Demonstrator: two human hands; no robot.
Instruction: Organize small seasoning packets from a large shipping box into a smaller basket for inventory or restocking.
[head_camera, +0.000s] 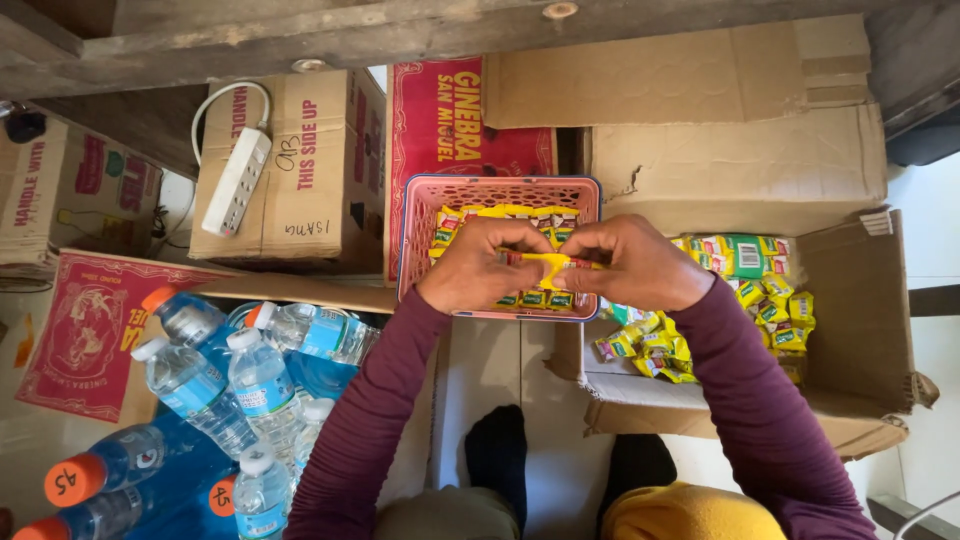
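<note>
Both my hands meet over a pink plastic basket and pinch a small yellow sachet strip between their fingertips. My left hand holds its left end, my right hand its right end. Inside the basket lie several yellow and green sachets. To the right, an open cardboard box holds many more of the same sachets. Both sleeves are dark maroon.
Clear water bottles and blue drink bottles with orange caps stand at the lower left. Cardboard boxes sit behind, one carrying a white power strip. A red carton stands behind the basket. My dark-socked feet rest on the floor below.
</note>
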